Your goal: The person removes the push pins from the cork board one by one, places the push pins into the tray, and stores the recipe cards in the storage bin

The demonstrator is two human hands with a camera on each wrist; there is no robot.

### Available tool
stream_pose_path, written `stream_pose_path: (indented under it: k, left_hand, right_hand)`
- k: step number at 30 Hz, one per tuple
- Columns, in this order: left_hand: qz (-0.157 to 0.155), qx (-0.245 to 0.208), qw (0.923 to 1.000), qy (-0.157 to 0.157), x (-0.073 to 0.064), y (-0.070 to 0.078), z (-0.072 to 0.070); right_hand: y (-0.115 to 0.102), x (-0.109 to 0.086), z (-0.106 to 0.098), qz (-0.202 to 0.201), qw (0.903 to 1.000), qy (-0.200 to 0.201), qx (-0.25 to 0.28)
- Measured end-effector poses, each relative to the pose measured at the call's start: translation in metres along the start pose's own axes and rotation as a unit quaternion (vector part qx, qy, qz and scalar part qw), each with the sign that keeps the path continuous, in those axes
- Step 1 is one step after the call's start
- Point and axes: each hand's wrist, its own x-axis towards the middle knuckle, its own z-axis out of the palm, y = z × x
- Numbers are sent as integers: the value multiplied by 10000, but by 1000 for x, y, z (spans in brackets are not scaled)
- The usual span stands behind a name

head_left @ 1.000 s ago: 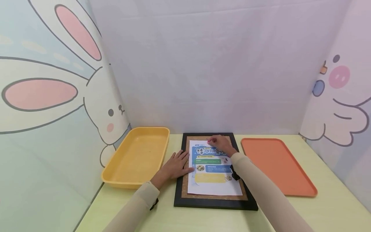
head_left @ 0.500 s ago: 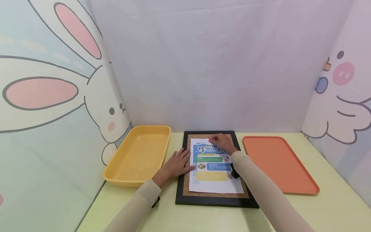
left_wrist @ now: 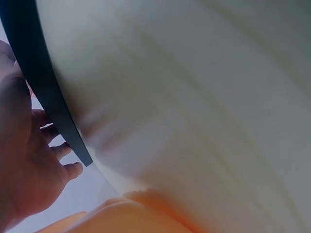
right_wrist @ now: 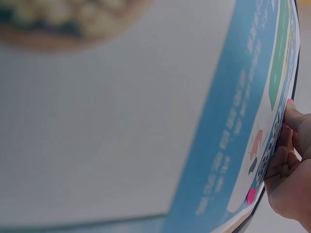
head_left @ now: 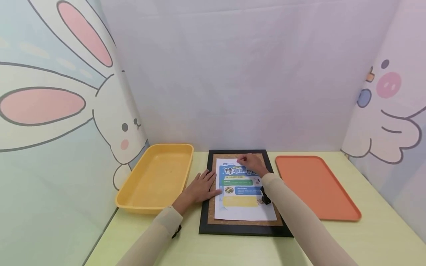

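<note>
A printed sheet [head_left: 245, 212] with blue, green and yellow panels lies on a black-framed corkboard [head_left: 246, 229]. My right hand [head_left: 252, 163] is at the sheet's top edge, pinching a small pink pushpin [right_wrist: 290, 101] between thumb and fingers; its point is hidden. Another pink pin head [right_wrist: 250, 196] shows on the paper near that hand in the right wrist view. My left hand [head_left: 200, 187] rests with spread fingers on the board's left side, thumb touching the paper's left edge. In the left wrist view, the left hand [left_wrist: 34, 160] lies along the dark frame edge.
To the left stands a deep yellow tray [head_left: 154, 211]. A flat orange tray [head_left: 316, 188] lies to the right of the board. Behind the pale table [head_left: 233, 251] hangs a light curtain [head_left: 246, 74], with cartoon-printed walls at both sides.
Only the head view shifts slightly. Both hands keep their places on the board, and the right fingers stay on the pink pushpin.
</note>
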Motion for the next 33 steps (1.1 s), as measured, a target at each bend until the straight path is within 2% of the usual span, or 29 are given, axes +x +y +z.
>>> stream_pose_path:
  k: [7, 15, 29, 33]
  left_hand:
    - [27, -42, 10000, -3, 0, 0, 0]
    - [-81, 40, 9998, -202, 0, -1, -7]
    - [-108, -41, 9996, -271, 0, 0, -6]
    - [-101, -8, 9996, -265, 0, -2, -4]
  right_hand:
    - [-3, -2, -2, 4, 10000, -49, 45]
    - [-7, 0, -4, 54, 9998, -177, -30]
    - [-5, -1, -6, 125, 9996, -252, -57]
    - [-4, 1, -6, 31, 9995, -300, -135]
